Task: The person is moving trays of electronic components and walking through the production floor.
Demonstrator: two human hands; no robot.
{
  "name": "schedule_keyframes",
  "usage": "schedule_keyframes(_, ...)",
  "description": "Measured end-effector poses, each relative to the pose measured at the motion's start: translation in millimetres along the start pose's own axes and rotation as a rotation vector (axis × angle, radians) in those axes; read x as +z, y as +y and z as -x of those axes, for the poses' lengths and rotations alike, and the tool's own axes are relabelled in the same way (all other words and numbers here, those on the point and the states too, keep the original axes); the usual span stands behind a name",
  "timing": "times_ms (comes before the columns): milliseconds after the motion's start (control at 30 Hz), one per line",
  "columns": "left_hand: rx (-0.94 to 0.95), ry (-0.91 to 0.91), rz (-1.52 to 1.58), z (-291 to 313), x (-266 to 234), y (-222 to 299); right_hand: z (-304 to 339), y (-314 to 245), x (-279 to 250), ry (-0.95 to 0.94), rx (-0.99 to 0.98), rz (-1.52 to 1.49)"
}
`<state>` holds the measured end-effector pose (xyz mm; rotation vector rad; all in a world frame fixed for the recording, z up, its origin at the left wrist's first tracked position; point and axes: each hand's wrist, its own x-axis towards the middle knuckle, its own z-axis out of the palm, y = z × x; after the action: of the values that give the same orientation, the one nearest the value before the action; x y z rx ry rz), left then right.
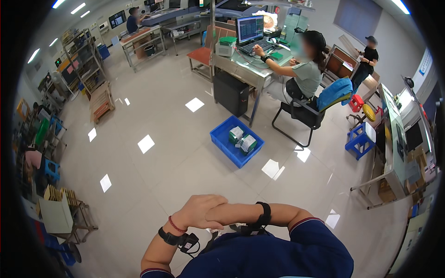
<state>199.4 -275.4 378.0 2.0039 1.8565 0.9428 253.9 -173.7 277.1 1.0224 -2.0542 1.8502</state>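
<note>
My left hand (199,211) and my right hand (234,213) meet in front of my body, one laid against the other. A red cord bracelet (177,225) and a black strap with a small device (178,238) circle my left wrist. Around my right wrist is another black strap (264,214). The fingers of both hands overlap and are mostly hidden, and no object shows between them. On the floor ahead, apart from my hands, sits a blue plastic bin (226,146). It holds green-and-white wrapped bundles (242,140).
Beyond the bin stand a dark computer tower (230,93) and a glass-topped desk (245,69), where a person (306,69) sits on a black chair (301,119). A blue stool (360,141) and workbench (394,139) are right. A wooden pallet (101,103) and cart (69,213) are left.
</note>
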Motion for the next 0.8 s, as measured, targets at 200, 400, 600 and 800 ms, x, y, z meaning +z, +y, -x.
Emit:
schedule_keyframes(200, -0.099, 0.079, 0.098, 15, 15, 4, 11, -39, -9, -0.208, 0.012, 0.101)
schedule_keyframes(400, 0.029, 0.173, 0.334, 7, 27, 7, 1, -70, -12, -0.430, 0.021, 0.198)
schedule_keyframes(600, -0.141, 0.194, 0.860, 7, 41, 13, -2, -88, -18, -0.570, -0.144, 0.447)
schedule_keyframes(800, -0.209, 0.219, 0.982, 1, 56, 3, -3, -105, -24, -0.290, -0.238, 0.220)
